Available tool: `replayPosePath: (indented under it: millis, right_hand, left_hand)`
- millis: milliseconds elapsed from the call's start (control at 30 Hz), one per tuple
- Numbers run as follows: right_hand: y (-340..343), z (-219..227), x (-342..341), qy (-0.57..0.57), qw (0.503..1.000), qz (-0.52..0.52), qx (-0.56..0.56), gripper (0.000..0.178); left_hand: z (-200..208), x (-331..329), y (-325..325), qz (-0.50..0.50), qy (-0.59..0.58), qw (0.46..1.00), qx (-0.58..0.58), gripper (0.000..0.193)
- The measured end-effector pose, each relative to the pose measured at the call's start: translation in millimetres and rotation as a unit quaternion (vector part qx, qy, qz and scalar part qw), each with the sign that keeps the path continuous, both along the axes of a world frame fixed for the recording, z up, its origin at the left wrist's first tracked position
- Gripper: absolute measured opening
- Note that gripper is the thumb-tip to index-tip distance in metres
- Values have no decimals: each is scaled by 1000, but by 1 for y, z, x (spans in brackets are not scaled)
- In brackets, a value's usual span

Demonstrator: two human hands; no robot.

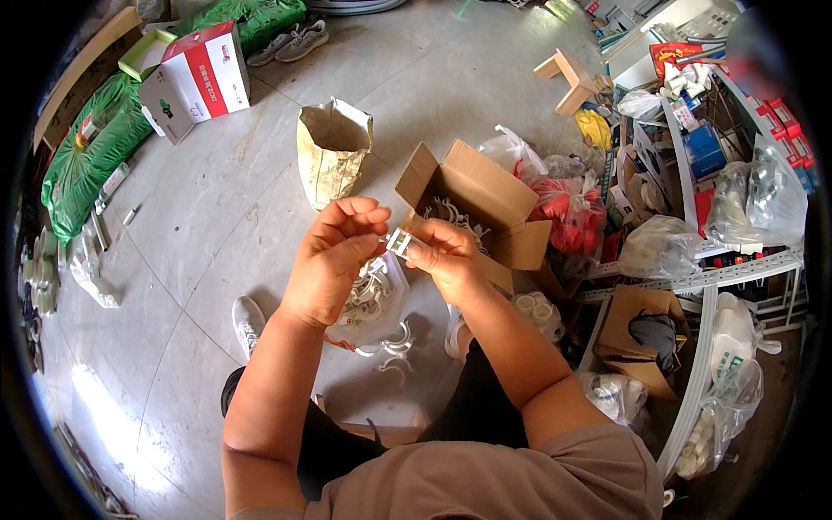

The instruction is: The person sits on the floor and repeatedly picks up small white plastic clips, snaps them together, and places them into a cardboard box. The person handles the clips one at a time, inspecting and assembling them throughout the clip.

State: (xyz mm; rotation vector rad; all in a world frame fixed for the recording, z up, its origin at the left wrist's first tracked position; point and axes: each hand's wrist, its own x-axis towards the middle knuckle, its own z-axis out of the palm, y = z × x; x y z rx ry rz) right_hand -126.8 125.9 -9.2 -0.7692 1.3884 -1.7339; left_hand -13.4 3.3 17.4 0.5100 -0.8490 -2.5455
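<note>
Between the thumb and fingers of my right hand [448,257] is a small white plastic pipe clip [399,243]. Just left of it, my left hand [336,258] has its thumb and forefinger pinched together; whatever they hold is too small to make out. Below my hands sits a clear plastic bag [394,303] with several white curved clips [368,295], partly covered by my left hand. A few loose clips [396,340] lie on the floor beside the bag. Beyond my right hand stands an open cardboard box [498,186] with more white clips inside.
Ahead stands an open tan sack [334,165]. Red plastic bags [568,212] and a white shelf rack [693,282] crowd the right side. A small wooden stool [568,82] is farther off. At left are a red-and-white carton [208,78] and green sacks [100,147].
</note>
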Motion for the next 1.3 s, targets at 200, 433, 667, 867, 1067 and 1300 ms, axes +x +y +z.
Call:
replayPosePath:
  millis: [200,433,667,867,1067,1300]
  right_hand:
    - [-1,0,2,19,1000,13,8,15]
    - [0,-2,3,15,1000,17,0,13]
    - [0,-7,2,54,998,9,12,14]
    - [-1,-5,2,68,997,19,8,15]
    - [-1,-12,0,58,998,10,-22,16]
    - [-4,-10,-4,254,967,-29,-5,20]
  left_hand:
    - [-25,2,-6,-76,31,992,-99,18]
    - [-16,2,-3,-39,-44,995,-76,12]
    - [-23,2,-3,-24,-34,984,-171,8]
    - [-23,2,2,25,-34,967,-253,7]
    - [-13,-1,3,41,11,994,-103,11]
    - [-22,3,-3,-22,-32,991,-131,10]
